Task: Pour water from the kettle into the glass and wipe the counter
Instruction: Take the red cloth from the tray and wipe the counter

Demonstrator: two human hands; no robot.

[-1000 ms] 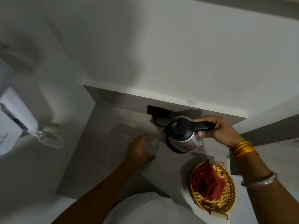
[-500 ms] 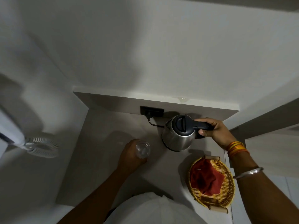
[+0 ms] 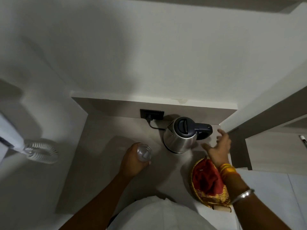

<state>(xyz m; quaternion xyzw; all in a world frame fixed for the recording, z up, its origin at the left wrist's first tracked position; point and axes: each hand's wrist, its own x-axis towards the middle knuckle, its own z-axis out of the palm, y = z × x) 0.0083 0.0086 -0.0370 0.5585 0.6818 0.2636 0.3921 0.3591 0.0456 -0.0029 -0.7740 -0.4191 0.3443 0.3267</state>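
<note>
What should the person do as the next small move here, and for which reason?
Probably lower the right hand to the red cloth in the basket and pick it up. The kettle stands upright on the counter, the right hand is open and off its handle, and the left hand holds the glass, so wiping seems next.

Setting read as a hotel-type room nook — a small beige counter (image 3: 99, 163) recessed between plain white walls. A steel electric kettle (image 3: 180, 138) stood plugged into a black wall socket (image 3: 152, 114). A wall-mounted white appliance with a coiled cord (image 3: 41, 153) — probably a hair dryer — hung at left. A woven basket (image 3: 209, 196) held a red cloth (image 3: 207, 176).
</note>
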